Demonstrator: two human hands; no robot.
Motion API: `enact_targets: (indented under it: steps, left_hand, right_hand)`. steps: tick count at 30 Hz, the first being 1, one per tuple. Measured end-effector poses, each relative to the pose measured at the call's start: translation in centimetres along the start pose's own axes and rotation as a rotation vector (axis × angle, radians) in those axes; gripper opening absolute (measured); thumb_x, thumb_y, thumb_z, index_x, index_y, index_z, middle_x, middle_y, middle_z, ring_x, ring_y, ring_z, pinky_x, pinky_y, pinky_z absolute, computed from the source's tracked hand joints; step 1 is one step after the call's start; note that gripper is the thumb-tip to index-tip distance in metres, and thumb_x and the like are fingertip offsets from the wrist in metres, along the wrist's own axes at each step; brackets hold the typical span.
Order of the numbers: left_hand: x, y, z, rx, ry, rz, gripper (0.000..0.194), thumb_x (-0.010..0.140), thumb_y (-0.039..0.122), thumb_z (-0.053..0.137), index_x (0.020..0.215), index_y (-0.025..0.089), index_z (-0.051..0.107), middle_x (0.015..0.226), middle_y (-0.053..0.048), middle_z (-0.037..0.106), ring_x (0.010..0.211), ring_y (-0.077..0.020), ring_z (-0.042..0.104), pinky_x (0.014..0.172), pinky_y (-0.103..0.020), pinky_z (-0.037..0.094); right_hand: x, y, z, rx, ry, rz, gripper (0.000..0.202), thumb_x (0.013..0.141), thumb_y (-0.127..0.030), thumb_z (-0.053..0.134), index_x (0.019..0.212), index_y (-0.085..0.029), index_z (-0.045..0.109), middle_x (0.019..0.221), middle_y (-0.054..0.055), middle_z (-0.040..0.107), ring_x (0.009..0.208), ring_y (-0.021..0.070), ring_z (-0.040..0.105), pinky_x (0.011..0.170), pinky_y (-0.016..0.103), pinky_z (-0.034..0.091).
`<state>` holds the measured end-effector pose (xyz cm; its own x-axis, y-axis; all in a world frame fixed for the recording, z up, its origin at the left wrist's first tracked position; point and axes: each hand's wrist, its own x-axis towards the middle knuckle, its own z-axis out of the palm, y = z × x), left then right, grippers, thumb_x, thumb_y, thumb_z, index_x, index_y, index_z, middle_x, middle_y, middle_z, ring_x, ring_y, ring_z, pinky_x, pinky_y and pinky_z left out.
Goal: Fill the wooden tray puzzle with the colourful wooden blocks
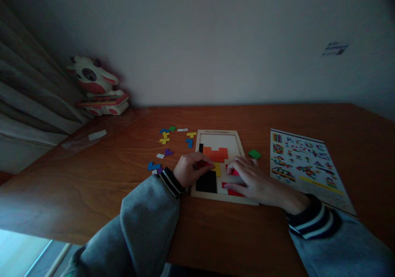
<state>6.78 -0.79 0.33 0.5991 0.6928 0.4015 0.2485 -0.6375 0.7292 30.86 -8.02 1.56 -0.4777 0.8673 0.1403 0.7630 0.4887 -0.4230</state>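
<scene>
A wooden puzzle board [224, 199] lies on the table, partly filled with black, orange, yellow and red flat pieces. Over its left half, my left hand [191, 168] is closed in a pinch, with a dark red puzzle piece [203, 162] seemingly between thumb and fingers, mostly hidden. Just below the fingertips are a yellow piece [218, 170] and a large black area [206, 182]. My right hand [251, 180] rests on the board's right side, thumb and fingers apart, touching the red pieces [235, 193] there. Orange pieces [216, 154] fill the board's middle.
Several loose pieces, such as a blue one [154, 166] and a yellow one [164, 141], lie left of the board. A green piece [254, 154] and a printed sheet [308, 166] lie to the right. A cow-shaped toy [98, 85] stands at the back left by the curtain [31, 87].
</scene>
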Motion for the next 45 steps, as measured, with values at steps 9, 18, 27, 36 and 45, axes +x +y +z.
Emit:
enact_targets:
  steps: [9,18,27,36,45]
  left_hand:
    - [0.1,0.0,0.1,-0.048,0.026,0.001,0.015,0.084,0.029,0.072,0.089,0.015,0.072,0.089,-0.007,0.073,0.081,-0.0160,0.067,0.076,-0.028,0.055]
    - [-0.1,1.5,0.8,-0.184,0.116,0.102,0.024,0.084,0.038,0.071,0.098,0.018,0.076,0.089,-0.008,0.071,0.080,-0.0153,0.067,0.075,-0.028,0.057]
    - [-0.5,2.3,1.8,-0.249,0.182,0.035,0.024,0.085,0.042,0.069,0.096,0.023,0.079,0.080,-0.005,0.065,0.075,-0.0145,0.062,0.069,-0.026,0.055]
    - [0.2,0.7,-2.9,0.333,0.186,0.095,0.025,0.092,0.035,0.061,0.108,0.021,0.073,0.101,-0.010,0.068,0.093,-0.0204,0.063,0.087,-0.034,0.053]
    - [-2.9,-7.1,-13.1,0.761,-0.229,0.011,0.027,0.090,0.041,0.061,0.107,0.024,0.072,0.112,-0.004,0.073,0.103,-0.0207,0.067,0.095,-0.033,0.052]
  right_hand:
    - [0.7,0.7,-0.5,0.249,0.146,0.063,0.025,0.100,-0.032,0.040,0.105,-0.022,0.062,0.102,0.007,0.065,0.094,0.0198,0.061,0.083,0.037,0.048]
    - [1.4,-1.9,1.4,0.406,0.237,0.047,0.029,0.090,-0.045,0.061,0.106,-0.022,0.066,0.094,0.006,0.068,0.080,0.0172,0.063,0.071,0.030,0.053]
    - [1.4,-3.0,1.3,0.474,0.294,0.076,0.023,0.091,-0.044,0.059,0.092,-0.022,0.068,0.085,0.004,0.069,0.077,0.0177,0.065,0.068,0.028,0.053]
    - [1.4,-1.1,1.5,0.450,0.444,0.174,0.027,0.090,-0.046,0.059,0.095,-0.021,0.068,0.087,0.006,0.070,0.073,0.0188,0.064,0.065,0.030,0.053]
    - [1.4,1.8,0.7,0.671,0.575,0.355,0.039,0.082,-0.054,0.065,0.099,-0.019,0.069,0.095,0.009,0.074,0.084,0.0237,0.068,0.071,0.032,0.054]
